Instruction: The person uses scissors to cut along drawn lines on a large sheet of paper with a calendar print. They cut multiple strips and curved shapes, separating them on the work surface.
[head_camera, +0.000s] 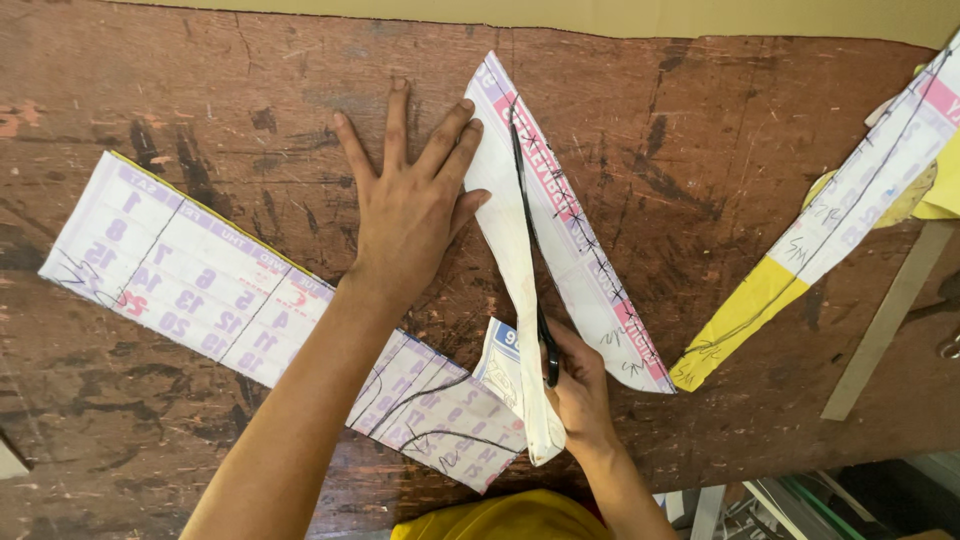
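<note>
Two hands, left (408, 215) flat on calendar sheet (190, 280), right (577, 385) gripping scissors (530, 250), paper strip (850, 205) aside

The table (720, 200) is dark brown wood, matt, rough, with many scratches and worn black stains. The calendar sheet (190, 280) is thin paper, smooth and a little glossy, with pen lines on it. The cut strip (575, 250) is the same paper. The scissors (530, 230) have dark blades, probably metal. The yellow strip (740, 315) looks like matt paper.
</note>
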